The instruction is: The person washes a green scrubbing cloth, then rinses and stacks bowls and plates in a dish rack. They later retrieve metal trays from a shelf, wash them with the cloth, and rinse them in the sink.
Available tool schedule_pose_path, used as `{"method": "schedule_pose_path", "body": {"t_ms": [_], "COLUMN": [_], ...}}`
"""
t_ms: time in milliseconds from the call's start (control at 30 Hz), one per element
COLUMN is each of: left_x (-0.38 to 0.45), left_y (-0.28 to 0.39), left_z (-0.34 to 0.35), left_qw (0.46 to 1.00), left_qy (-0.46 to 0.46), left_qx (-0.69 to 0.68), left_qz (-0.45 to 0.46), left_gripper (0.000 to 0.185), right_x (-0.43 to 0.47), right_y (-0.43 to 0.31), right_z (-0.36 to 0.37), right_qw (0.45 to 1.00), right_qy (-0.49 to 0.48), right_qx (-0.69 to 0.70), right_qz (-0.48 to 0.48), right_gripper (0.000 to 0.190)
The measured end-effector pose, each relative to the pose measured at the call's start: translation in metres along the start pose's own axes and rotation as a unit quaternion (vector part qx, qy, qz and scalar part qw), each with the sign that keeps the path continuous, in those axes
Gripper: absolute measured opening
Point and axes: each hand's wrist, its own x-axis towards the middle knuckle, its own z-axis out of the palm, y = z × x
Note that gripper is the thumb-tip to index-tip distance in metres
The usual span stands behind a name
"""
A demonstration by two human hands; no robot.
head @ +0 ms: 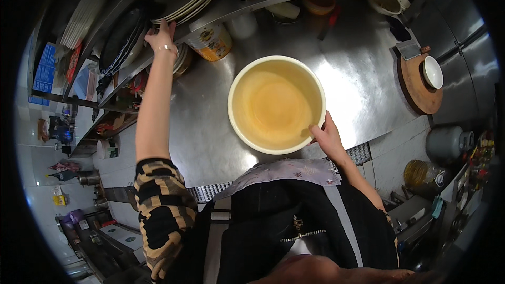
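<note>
My right hand holds a large cream-coloured basin by its lower right rim, thumb on the inside. Its yellowish inner wall and round bottom show, and nothing lies in it. It is over a stainless steel worktable, close to my apron; I cannot tell whether its base rests on the steel. My left hand reaches up to the overhead shelf, with its fingers at the near rim of a stack of large plates. Whether the fingers grip a plate is hidden.
A metal shelf edge curves above the table's back. Beneath it stand a printed yellow bucket and an orange bowl. At right, a round wooden chopping board bears a small white bowl and a cleaver.
</note>
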Motion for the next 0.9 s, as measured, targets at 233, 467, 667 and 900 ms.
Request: {"method": "schedule_pose_path", "body": {"t_ms": [233, 467, 667, 900], "left_x": [-0.247, -0.304, -0.316, -0.329], "left_y": [-0.02, -0.061, -0.059, -0.016], "left_z": [-0.071, -0.096, -0.1, -0.067], "left_qw": [0.896, 0.88, 0.895, 0.892], "left_qy": [-0.318, -0.227, -0.182, -0.24], "left_qx": [0.264, -0.004, 0.008, 0.04], "left_qz": [-0.163, -0.417, -0.408, -0.381], "left_gripper": [0.066, 0.073, 0.072, 0.077], "right_x": [0.002, 0.015, 0.036, 0.072], "right_y": [-0.006, -0.01, -0.053, -0.02], "right_z": [0.001, -0.005, 0.009, 0.08], "right_qw": [0.996, 0.988, 0.79, 0.783], "right_qy": [0.046, 0.054, 0.107, -0.124], "right_qx": [-0.078, -0.142, -0.436, -0.478], "right_qz": [-0.028, -0.031, -0.418, -0.379], "right_gripper": [0.051, 0.067, 0.041, 0.009]}}
